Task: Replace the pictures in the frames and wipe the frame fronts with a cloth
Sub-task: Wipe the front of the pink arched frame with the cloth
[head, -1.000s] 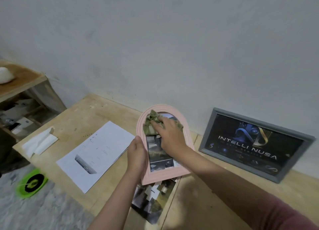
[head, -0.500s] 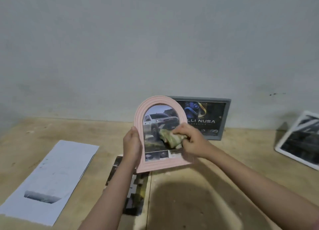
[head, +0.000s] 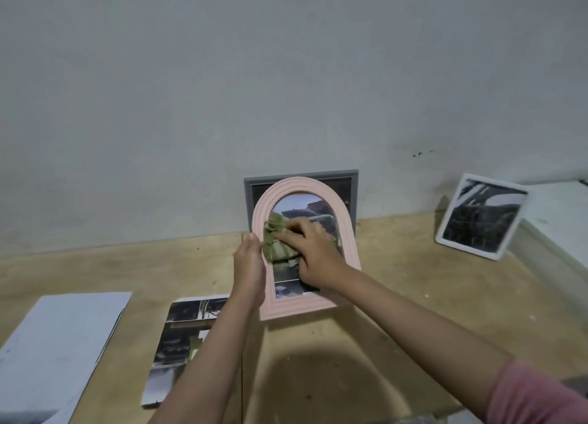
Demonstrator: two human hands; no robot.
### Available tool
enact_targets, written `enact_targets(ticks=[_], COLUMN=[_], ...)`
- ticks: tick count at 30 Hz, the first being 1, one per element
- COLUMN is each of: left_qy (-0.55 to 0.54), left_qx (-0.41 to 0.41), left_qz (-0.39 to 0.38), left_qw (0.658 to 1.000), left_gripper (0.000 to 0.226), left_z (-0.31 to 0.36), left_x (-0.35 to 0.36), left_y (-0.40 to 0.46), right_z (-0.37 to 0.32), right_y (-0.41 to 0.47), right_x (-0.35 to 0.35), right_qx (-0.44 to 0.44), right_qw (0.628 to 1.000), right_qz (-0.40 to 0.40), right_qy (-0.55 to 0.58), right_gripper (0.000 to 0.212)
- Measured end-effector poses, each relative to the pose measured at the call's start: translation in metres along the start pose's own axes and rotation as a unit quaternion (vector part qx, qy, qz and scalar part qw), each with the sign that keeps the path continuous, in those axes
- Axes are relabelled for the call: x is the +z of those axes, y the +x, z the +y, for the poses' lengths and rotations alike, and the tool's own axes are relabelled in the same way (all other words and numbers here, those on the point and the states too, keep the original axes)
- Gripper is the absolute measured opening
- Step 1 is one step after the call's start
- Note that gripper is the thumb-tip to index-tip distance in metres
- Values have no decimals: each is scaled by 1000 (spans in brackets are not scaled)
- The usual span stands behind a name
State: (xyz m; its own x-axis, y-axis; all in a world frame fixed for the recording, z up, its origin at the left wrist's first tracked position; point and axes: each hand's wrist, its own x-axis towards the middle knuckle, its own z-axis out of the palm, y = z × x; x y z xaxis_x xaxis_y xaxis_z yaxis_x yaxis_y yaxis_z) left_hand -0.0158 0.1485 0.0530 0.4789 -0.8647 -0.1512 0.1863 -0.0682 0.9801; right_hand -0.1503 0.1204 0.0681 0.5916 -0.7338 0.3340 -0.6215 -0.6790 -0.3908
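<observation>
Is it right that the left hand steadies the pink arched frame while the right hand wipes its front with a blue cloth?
Not quite. In the head view the cloth is green, not blue. The rest stands: the left hand steadies the pink arched frame while the right hand wipes its front.

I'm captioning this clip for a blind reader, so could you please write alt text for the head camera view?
A person's right hand presses a green cloth against the front of a pink arched picture frame, held upright at its edge by the left hand. Behind it a grey frame leans on the wall; a white frame stands at right, prints on the wooden table.
</observation>
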Motion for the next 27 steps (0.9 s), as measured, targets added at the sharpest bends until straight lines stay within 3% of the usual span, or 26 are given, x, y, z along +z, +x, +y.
enact_targets(ticks=[7,14,16,17,19,21,23,27], left_qy=[57,69,101,113,130,138,155,115], left_qx=[36,-14,5,15,32,52,68,77], left_qz=[38,66,63,66,67,61,53,60], left_qw=[997,995,993,991,989,987,984,989], left_gripper=[39,44,47,46,44,41,39,34], left_z=[7,-17,-16,-16,-15,-17,-18,-24], left_x=[29,60,72,80,97,116,139,175], left_y=[-21,-33,-41,-46,-57,-69,-81,-101], right_z=[26,90,112,122,134,133,127,141], right_y=[-62,-66,-64,-62,-53,-42,-38,-44], right_x=[-12,-73,-101,-114,-131,-133,-125,-105], right_qx=[-64,-54,4,26,14,-26,-83,-168], right_qw=[988,969,984,992,995,988,988,983], right_qz=[-137,-239,-178,-109,43,132,128,9], right_qy=[12,-35,12,52,87,72,37,-69], right_gripper=[62,52,55,57,61,66,71,79])
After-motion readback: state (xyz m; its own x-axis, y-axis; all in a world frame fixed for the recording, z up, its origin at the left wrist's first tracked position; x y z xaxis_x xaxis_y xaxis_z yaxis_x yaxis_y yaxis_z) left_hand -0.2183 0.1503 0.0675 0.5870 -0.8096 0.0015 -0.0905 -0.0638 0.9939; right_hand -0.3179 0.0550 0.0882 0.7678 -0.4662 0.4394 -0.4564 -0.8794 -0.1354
